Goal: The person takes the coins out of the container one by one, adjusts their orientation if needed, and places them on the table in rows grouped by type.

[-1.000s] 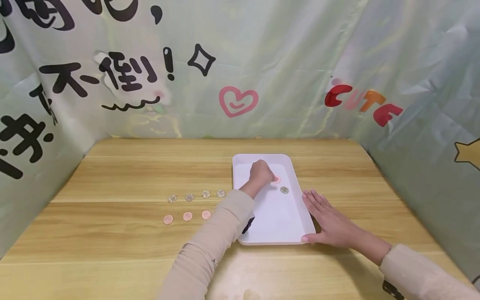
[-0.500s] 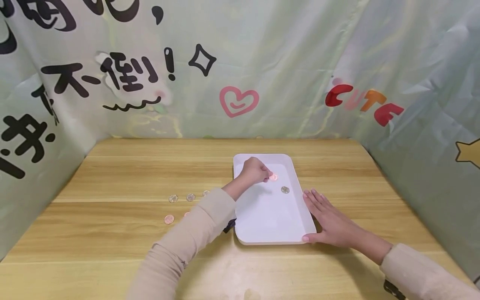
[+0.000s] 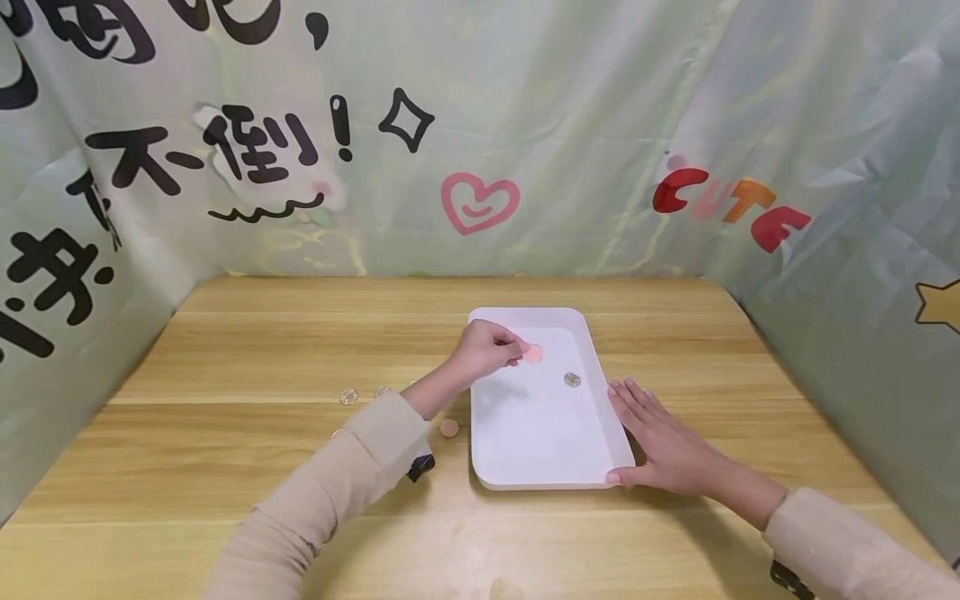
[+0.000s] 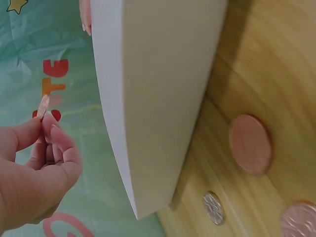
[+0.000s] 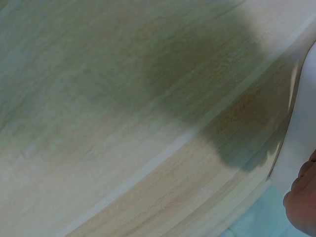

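Observation:
My left hand [image 3: 489, 348] pinches a copper-coloured coin [image 3: 533, 354] between thumb and fingertips, above the far left part of the white tray [image 3: 525, 467]. In the left wrist view the same coin [image 4: 44, 104] stands on edge in the pinch, clear of the tray wall [image 4: 153, 108]. A silver-coloured coin [image 3: 572, 380] lies flat inside the tray towards its right side. My right hand [image 3: 670, 446] rests against the tray's right side with fingers extended, its thumb at the near right corner. Little of that hand [image 5: 302, 200] shows in the right wrist view.
Left of the tray, silver coins [image 3: 348, 397] and copper coins [image 3: 448, 427] lie on the wooden table [image 3: 187, 475]. My left forearm hides some of them. A printed cloth [image 3: 585, 167] hangs behind the table and along its sides.
My left hand has drawn left over the tray, carrying the copper coin with it, and the forearm now covers other table coins. My right hand and the silver coin in the tray stay put.

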`<state>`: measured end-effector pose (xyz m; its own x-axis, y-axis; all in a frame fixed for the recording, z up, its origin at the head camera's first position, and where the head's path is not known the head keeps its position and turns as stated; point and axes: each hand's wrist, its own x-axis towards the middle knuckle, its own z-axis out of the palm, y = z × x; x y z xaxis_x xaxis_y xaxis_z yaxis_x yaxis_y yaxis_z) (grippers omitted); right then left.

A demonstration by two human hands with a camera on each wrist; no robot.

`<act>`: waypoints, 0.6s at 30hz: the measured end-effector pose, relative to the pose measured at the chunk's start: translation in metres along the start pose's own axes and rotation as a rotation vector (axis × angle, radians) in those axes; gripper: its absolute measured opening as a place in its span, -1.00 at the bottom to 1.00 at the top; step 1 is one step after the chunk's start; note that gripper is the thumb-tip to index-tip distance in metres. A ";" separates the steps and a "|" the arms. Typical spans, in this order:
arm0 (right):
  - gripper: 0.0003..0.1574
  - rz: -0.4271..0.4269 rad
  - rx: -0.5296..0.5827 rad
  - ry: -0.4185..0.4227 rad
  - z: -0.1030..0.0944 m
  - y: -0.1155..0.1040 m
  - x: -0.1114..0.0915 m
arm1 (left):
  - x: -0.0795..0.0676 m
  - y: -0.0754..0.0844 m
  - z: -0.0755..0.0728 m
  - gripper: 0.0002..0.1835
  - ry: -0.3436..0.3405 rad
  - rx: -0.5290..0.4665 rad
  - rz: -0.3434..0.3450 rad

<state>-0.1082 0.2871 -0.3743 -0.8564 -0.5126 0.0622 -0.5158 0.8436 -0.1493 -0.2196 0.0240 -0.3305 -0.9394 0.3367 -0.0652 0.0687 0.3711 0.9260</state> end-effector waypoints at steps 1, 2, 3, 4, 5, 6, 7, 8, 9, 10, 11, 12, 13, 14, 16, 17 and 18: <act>0.33 -0.001 -0.002 -0.001 0.000 0.000 0.000 | -0.001 -0.001 -0.002 -0.85 -0.001 -0.002 0.001; 0.33 0.002 -0.001 -0.002 -0.001 0.000 0.000 | -0.003 -0.002 -0.004 -0.85 0.000 0.000 0.005; 0.33 0.004 0.000 -0.002 -0.001 0.000 0.000 | -0.004 -0.004 -0.005 -0.84 0.001 -0.004 0.011; 0.33 0.006 0.003 -0.004 -0.001 -0.001 0.000 | -0.006 -0.006 -0.008 -0.84 -0.001 -0.007 0.012; 0.32 0.007 0.005 -0.005 -0.001 -0.001 0.000 | -0.008 -0.009 -0.010 -0.84 0.000 -0.012 0.012; 0.32 0.007 0.005 -0.003 -0.001 -0.001 0.000 | -0.011 -0.011 -0.013 -0.84 0.000 -0.025 0.008; 0.32 0.007 0.007 -0.003 -0.001 -0.001 -0.001 | -0.013 -0.013 -0.015 -0.84 0.002 -0.032 0.006; 0.32 0.007 0.008 0.000 -0.001 -0.001 -0.001 | -0.015 -0.016 -0.018 -0.85 0.006 -0.037 0.004; 0.32 0.006 0.007 0.001 0.000 -0.001 -0.001 | -0.018 -0.018 -0.020 -0.85 0.012 -0.044 0.000; 0.32 0.004 0.005 0.003 0.000 -0.001 -0.001 | -0.021 -0.021 -0.022 -0.85 0.019 -0.044 -0.009; 0.32 0.002 0.004 0.006 0.000 -0.001 -0.001 | -0.024 -0.023 -0.025 -0.86 0.028 -0.043 -0.015; 0.32 -0.001 0.003 0.009 0.000 0.000 -0.001 | -0.026 -0.025 -0.027 -0.86 0.037 -0.038 -0.022; 0.32 -0.003 0.002 0.011 0.000 0.000 0.000 | -0.029 -0.028 -0.029 -0.86 0.048 -0.029 -0.028; 0.32 -0.005 -0.001 0.013 0.000 0.000 0.000 | -0.031 -0.030 -0.031 -0.87 0.057 -0.023 -0.035; 0.32 -0.010 -0.006 0.020 0.001 0.000 0.000 | -0.036 -0.036 -0.035 -0.87 0.067 -0.012 -0.044; 0.32 -0.013 -0.008 0.021 0.001 0.000 0.000 | -0.038 -0.038 -0.038 -0.86 0.073 -0.012 -0.047; 0.32 -0.015 -0.010 0.023 0.001 0.000 0.000 | -0.040 -0.041 -0.040 -0.86 0.079 -0.006 -0.049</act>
<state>-0.1080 0.2874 -0.3750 -0.8488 -0.5214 0.0875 -0.5287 0.8375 -0.1380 -0.1983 -0.0391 -0.3509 -0.9652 0.2483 -0.0814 0.0199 0.3806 0.9245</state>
